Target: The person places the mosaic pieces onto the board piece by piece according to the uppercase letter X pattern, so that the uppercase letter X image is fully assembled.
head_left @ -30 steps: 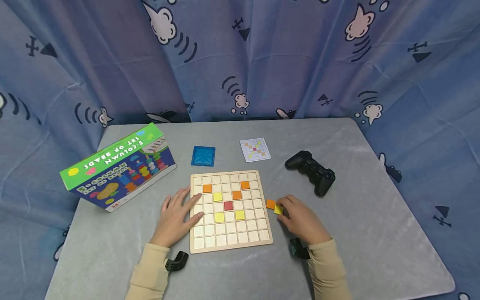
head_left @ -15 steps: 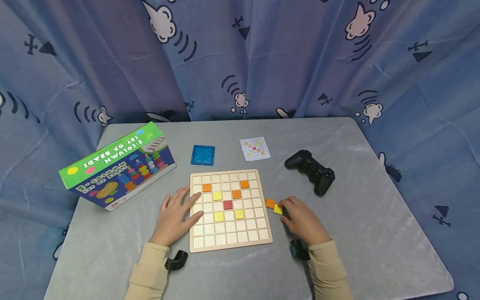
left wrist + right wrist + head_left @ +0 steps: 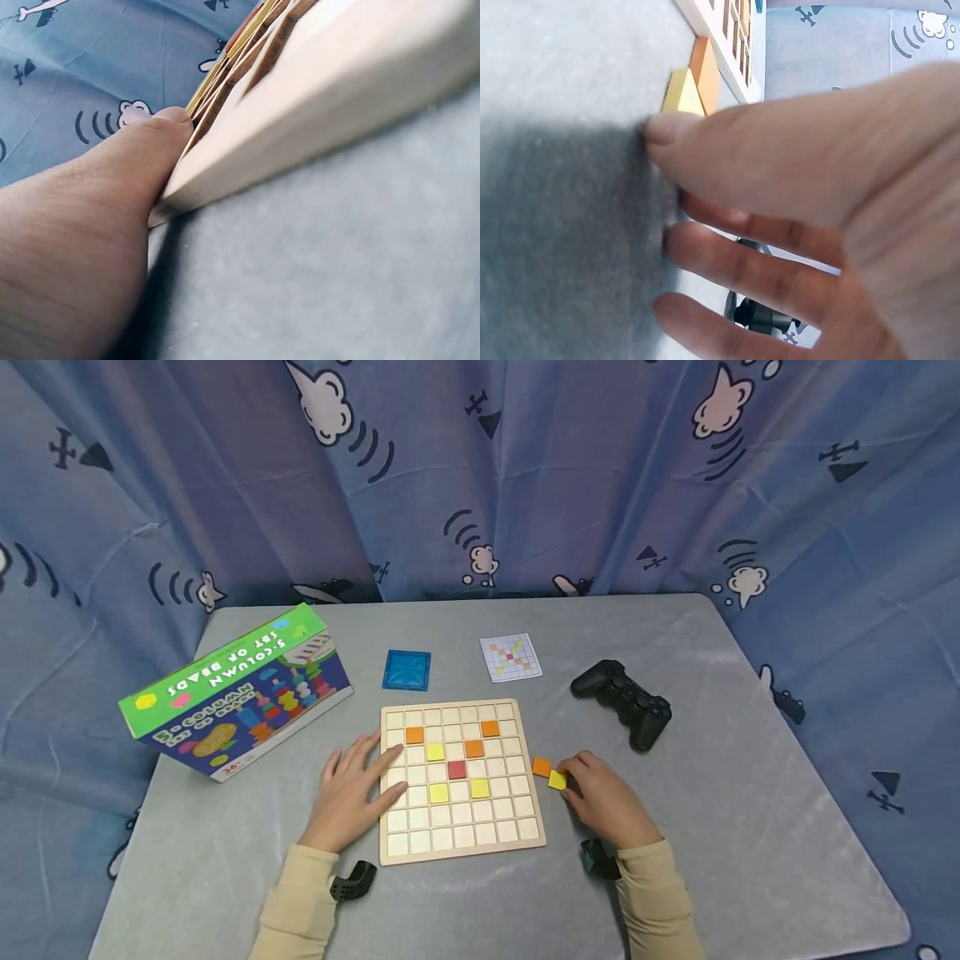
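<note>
A square wooden grid board (image 3: 462, 853) lies in front of me in the head view. Set in its cells are a red tile (image 3: 457, 770) and several orange and yellow ones. My left hand (image 3: 347, 802) rests on the board's left edge with fingers spread; the left wrist view shows the thumb (image 3: 169, 131) on the rim. Off the board's right side, an orange tile (image 3: 542, 767) and a yellow tile (image 3: 557, 780) lie on the table, touching. My right hand (image 3: 607, 802) pinches the yellow tile at its near right side, thumb and index finger at its edges.
A printed pattern card (image 3: 511, 658) and a blue square tray (image 3: 407, 671) lie beyond the board. To the right is a black game controller (image 3: 621, 705). At the left stands a green and blue toy box (image 3: 240, 693). A curtain (image 3: 480, 477) hangs behind the table.
</note>
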The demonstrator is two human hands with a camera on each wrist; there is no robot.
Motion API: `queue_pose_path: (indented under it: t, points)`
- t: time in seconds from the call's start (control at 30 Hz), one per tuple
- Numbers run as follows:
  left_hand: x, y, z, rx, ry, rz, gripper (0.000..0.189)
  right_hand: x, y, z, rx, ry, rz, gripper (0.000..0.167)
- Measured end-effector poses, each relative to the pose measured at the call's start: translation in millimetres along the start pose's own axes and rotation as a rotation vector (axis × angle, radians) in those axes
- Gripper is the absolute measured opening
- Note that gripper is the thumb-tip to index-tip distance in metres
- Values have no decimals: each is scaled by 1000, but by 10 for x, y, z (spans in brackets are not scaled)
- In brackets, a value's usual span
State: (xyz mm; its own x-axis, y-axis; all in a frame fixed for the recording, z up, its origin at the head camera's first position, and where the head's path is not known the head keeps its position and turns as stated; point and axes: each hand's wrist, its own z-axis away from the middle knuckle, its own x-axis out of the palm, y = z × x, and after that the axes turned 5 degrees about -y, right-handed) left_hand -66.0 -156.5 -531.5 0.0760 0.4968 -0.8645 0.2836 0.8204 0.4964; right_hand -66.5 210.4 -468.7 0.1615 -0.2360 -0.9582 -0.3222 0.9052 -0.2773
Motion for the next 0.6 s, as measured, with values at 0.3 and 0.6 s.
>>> queue_pose_path:
  t: [0.3, 0.6]
  points:
    - [-8, 7, 2, -12, -17, 7, 61, -10, -2, -2, 4, -2, -5, 29]
    - [1, -2, 1, 2, 7, 3, 61, -13, 0, -4, -9, 0, -3, 26]
